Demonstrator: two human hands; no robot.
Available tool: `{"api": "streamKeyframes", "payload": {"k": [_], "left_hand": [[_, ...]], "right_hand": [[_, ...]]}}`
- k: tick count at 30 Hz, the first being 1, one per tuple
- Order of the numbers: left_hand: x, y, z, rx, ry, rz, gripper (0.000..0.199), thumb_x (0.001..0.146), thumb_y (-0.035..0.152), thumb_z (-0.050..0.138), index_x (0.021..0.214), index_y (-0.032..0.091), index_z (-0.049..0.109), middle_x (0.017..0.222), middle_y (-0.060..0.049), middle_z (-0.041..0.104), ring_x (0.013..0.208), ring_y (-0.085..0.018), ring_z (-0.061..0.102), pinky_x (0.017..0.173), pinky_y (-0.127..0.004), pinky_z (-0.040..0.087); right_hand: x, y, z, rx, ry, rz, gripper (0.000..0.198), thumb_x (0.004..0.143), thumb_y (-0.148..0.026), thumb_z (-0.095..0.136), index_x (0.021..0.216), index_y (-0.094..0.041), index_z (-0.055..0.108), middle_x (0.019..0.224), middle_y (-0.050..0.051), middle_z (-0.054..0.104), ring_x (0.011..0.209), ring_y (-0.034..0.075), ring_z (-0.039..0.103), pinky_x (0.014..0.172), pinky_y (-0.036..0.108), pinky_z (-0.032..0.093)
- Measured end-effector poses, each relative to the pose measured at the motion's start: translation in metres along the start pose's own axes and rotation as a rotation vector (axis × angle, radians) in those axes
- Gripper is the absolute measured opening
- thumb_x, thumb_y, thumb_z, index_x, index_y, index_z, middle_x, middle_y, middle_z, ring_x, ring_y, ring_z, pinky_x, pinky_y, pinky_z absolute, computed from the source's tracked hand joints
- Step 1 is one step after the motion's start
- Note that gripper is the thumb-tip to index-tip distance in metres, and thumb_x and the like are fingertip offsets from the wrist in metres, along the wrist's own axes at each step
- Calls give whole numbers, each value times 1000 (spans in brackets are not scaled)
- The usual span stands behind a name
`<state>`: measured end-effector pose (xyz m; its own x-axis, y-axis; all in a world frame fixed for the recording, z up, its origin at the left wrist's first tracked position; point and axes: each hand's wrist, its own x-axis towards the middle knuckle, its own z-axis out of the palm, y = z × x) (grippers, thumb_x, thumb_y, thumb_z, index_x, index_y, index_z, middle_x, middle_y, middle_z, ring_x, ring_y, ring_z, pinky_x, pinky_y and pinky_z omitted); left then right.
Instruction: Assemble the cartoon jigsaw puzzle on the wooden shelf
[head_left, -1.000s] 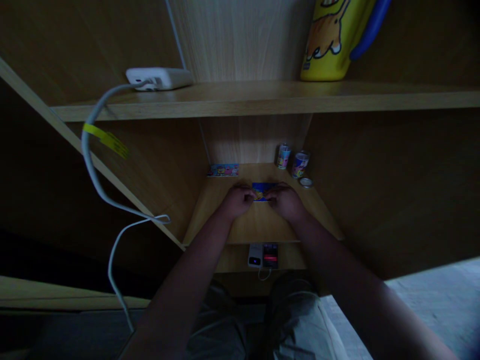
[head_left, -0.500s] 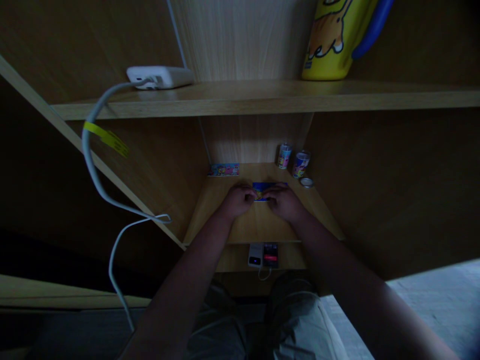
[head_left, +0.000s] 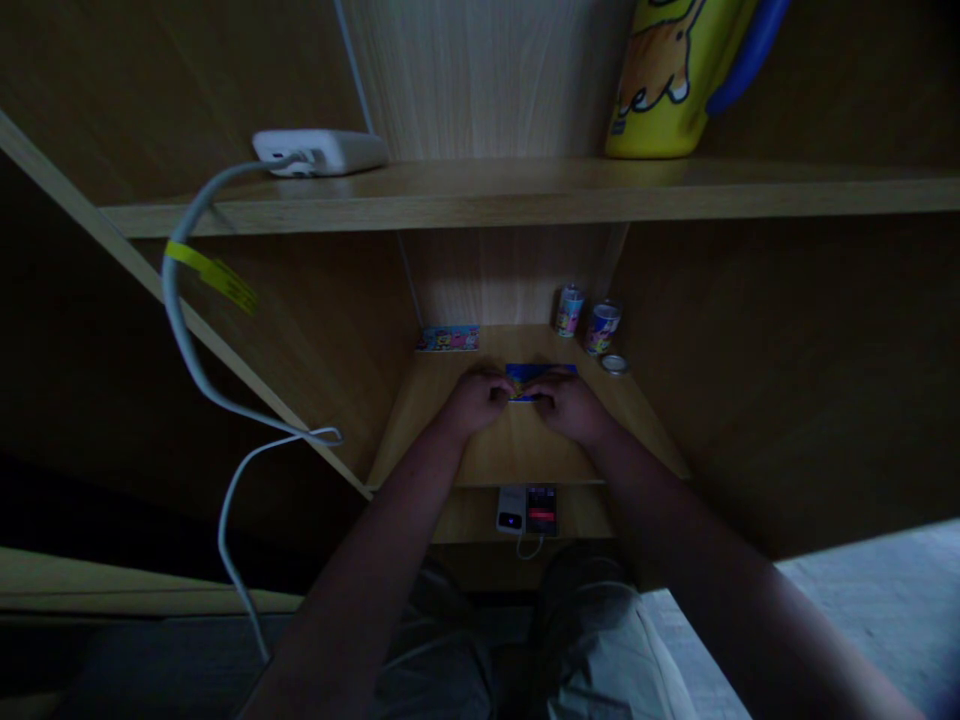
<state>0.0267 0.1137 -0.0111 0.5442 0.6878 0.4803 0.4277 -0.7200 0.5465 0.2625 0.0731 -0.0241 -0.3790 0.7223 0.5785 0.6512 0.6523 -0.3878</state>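
A flat blue rectangle with a yellow picture, like a printed card [head_left: 517, 372], lies on the lower shelf board between my hands. My left hand [head_left: 478, 400] is at its left edge, fingers curled and closed against it. From the right, my right hand [head_left: 564, 400] reaches over the card with bent fingers and covers much of its right part. Both sets of fingertips come close together near the card's lower middle. Whether something small is pinched there is too dark to tell.
Behind lie a colourful printed strip [head_left: 448, 339], two small printed cans [head_left: 568, 312] and a round lid [head_left: 615, 365]. A white power bank [head_left: 330, 152] with a cable and a yellow mug [head_left: 652, 100] stand on the upper shelf [head_left: 480, 205]. Below are a phone [head_left: 541, 511] and a grey device [head_left: 511, 511].
Almost nothing differs. The view has shifted very slightly; both hands stay at the blue printed card with their fingers in much the same place.
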Motion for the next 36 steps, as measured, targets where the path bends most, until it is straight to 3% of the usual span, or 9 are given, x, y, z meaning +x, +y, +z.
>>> {"api": "streamKeyframes", "payload": {"k": [13, 24, 26, 31, 33, 36], "left_hand": [[0, -2, 0, -8, 0, 18, 33, 87, 1, 64, 88, 27, 85, 101, -1, 87, 99, -22, 80, 105, -42, 60], [1, 0, 1, 6, 0, 31, 30, 89, 1, 65, 86, 25, 83, 99, -2, 86, 99, -22, 80, 105, -41, 61], [1, 0, -2, 47, 67, -28, 28, 90, 2, 67, 89, 25, 83, 100, -2, 86, 102, -23, 80, 106, -41, 61], [-2, -6, -20, 186, 419, -322, 32, 95, 0, 57, 106, 17, 82, 118, -11, 84, 116, -27, 76, 114, -46, 57], [-4, -10, -24, 219, 425, -388, 32, 94, 0, 58, 109, 15, 82, 120, -14, 84, 117, -30, 76, 113, -48, 57], [-4, -11, -23, 269, 307, -396, 35, 93, 2, 61, 112, 19, 84, 130, -12, 82, 125, -31, 74, 118, -48, 55]], "right_hand": [[1, -6, -4, -29, -5, 15, 50, 82, 4, 61, 110, -28, 87, 114, 5, 87, 108, 27, 78, 108, 47, 57], [0, -2, 0, -59, -16, -1, 47, 80, 3, 61, 103, -29, 88, 111, 3, 87, 105, 26, 79, 107, 47, 57], [-1, -1, 1, -60, -6, 2, 45, 82, 2, 62, 102, -28, 88, 109, 3, 87, 104, 27, 78, 105, 46, 58], [-2, 1, 1, -57, 27, 7, 39, 86, -1, 63, 105, -26, 85, 113, 5, 86, 111, 28, 77, 108, 47, 56], [-2, 1, 0, -60, 54, 18, 35, 88, -2, 64, 104, -26, 84, 112, 6, 86, 110, 28, 77, 107, 47, 56], [-2, 0, -1, -70, 63, 15, 33, 88, -2, 62, 101, -24, 83, 108, 6, 86, 106, 28, 76, 106, 47, 55]]}}
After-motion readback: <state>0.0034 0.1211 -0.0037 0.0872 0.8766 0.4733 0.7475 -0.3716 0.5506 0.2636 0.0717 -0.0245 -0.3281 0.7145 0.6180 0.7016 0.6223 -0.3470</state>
